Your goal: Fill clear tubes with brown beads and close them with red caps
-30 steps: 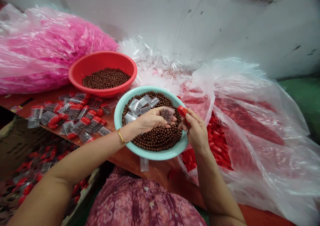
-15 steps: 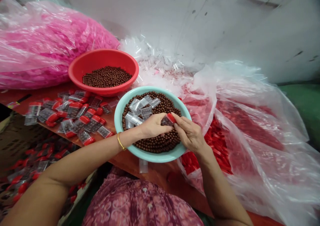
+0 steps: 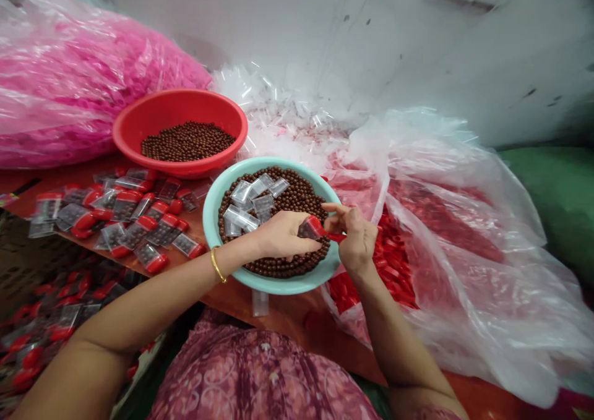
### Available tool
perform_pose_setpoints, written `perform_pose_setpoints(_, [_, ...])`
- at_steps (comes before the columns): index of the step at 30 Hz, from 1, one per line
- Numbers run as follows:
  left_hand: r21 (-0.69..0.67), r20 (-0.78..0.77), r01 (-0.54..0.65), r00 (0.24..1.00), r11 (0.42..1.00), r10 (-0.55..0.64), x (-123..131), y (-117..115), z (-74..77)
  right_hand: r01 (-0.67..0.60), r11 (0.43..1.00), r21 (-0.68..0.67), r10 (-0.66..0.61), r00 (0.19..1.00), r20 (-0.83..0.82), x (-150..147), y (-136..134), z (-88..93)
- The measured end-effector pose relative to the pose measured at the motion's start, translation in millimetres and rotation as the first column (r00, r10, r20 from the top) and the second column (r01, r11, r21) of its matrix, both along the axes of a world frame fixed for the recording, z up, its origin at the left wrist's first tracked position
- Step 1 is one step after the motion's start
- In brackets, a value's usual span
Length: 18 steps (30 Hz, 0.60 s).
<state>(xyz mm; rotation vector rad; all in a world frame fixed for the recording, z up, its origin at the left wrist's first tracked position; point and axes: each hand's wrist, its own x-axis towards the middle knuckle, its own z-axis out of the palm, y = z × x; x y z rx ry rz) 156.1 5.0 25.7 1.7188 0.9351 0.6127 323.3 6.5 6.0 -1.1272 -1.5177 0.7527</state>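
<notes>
My left hand (image 3: 285,234), a gold bangle at its wrist, is closed on a small clear plastic box with a red cap (image 3: 311,227), held above the pale green basin (image 3: 209,222). The box looks dark inside. Just right of it, my right hand (image 3: 355,237) has its thumb and fingers curled together on a small red plastic piece (image 3: 336,237), which lies against the cap; whether the two are joined I cannot tell. Brown beads (image 3: 301,191) fill the basin beneath, and several clear boxes (image 3: 241,217) lie on them.
Behind to the left stands a red basin (image 3: 180,95) of brown beads. Several red-capped boxes (image 3: 125,206) lie on the red table, more in a carton (image 3: 55,321) below. A bag of pink pieces (image 3: 93,67) is at left, an open bag of red pieces (image 3: 394,271) at right.
My right hand has drawn back slightly from the box and turned, fingers now curled, with a red piece showing at their tips. My left hand keeps the box. The view has shifted a little.
</notes>
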Motion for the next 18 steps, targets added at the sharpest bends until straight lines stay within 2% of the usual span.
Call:
perform_pose_setpoints(2, [0.123,-0.129,0.009,0.992,0.992,0.007,-1,-5,4.0,-0.076,0.982,-0.171,0.043,0.981,-0.190,-11,3,4.9])
perform_pose_setpoints(5, [0.138,-0.243,0.044,0.970,0.989,-0.009,0,-17,2.9,-0.239,0.929,-0.284,0.147,0.939,-0.310,-28,3,8.0])
perform_pose_setpoints(9, [0.084,-0.316,-0.009,0.948,0.996,0.035,5,-35,-7.1,-0.465,0.814,-0.348,0.406,0.884,-0.231,-41,-7,3.9])
perform_pose_setpoints(12, [0.099,-0.386,-0.027,0.920,0.995,0.064,7,-43,-12.0,-0.561,0.751,-0.349,0.538,0.825,-0.169,-42,-14,1.9])
perform_pose_setpoints(16, [0.158,-0.388,0.008,0.920,0.987,0.055,11,-43,-8.0,-0.555,0.785,-0.275,0.540,0.831,-0.135,-41,-20,8.3])
perform_pose_setpoints(18, [0.193,-0.389,0.024,0.920,0.981,0.054,11,-43,-2.2,-0.471,0.851,-0.233,0.448,0.882,-0.148,-36,-24,10.6])
